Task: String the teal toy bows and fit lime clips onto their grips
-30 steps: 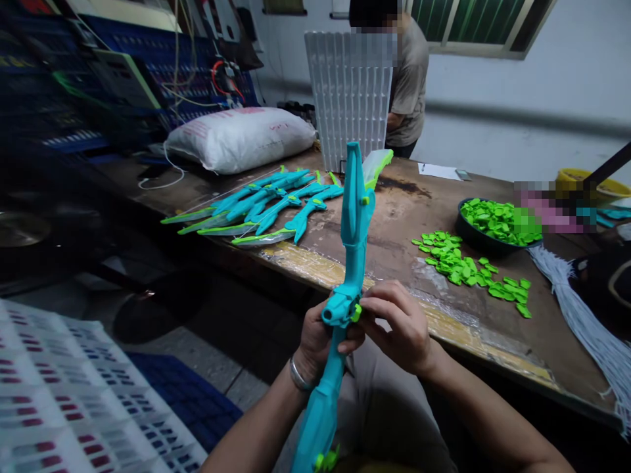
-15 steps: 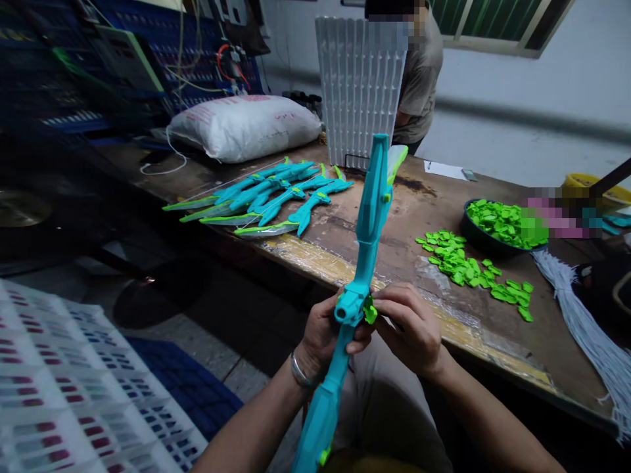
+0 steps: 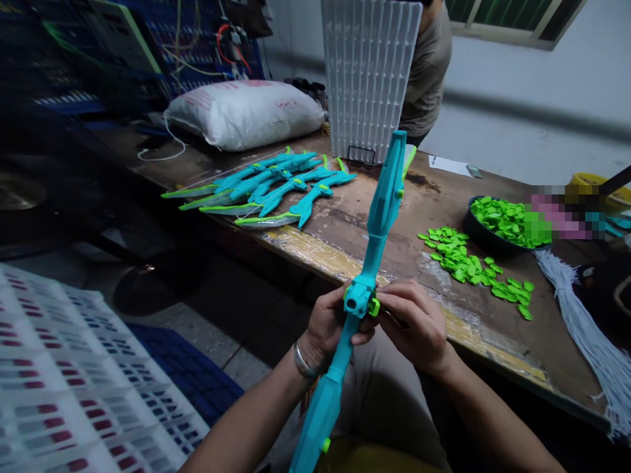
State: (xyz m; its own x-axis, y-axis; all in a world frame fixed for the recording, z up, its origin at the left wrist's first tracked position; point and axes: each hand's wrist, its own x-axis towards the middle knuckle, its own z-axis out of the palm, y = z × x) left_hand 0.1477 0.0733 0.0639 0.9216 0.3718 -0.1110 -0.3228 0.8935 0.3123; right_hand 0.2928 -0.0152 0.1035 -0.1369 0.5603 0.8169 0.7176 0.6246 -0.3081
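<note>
A turquoise toy bow [image 3: 385,197] stands tilted in front of me, its lower end near my lap. My left hand [image 3: 331,322] is wrapped round its middle from behind, a metal band on that wrist. With the fingertips of my right hand [image 3: 417,322] I pinch a small bright green plastic piece [image 3: 374,307] against the right side of the bow's centre. Partly hidden by those fingers, the piece touches the bow; how deep it sits I cannot tell. Loose green pieces [image 3: 456,259] of similar colour lie on the table to the right.
Several turquoise and green bows [image 3: 276,184] lie on the table [image 3: 340,226], before a white sack [image 3: 246,115]. A dark bowl [image 3: 473,233] of green pieces and a bundle of white strings [image 3: 582,309] are at right. White plastic crates [image 3: 59,381] stand lower left. A person [image 3: 431,72] stands behind a ribbed panel [image 3: 369,79].
The bow and both hands have shifted slightly right in view. The green piece now sits closer against the bow's side and shows less. The person behind has moved a little with the view.
</note>
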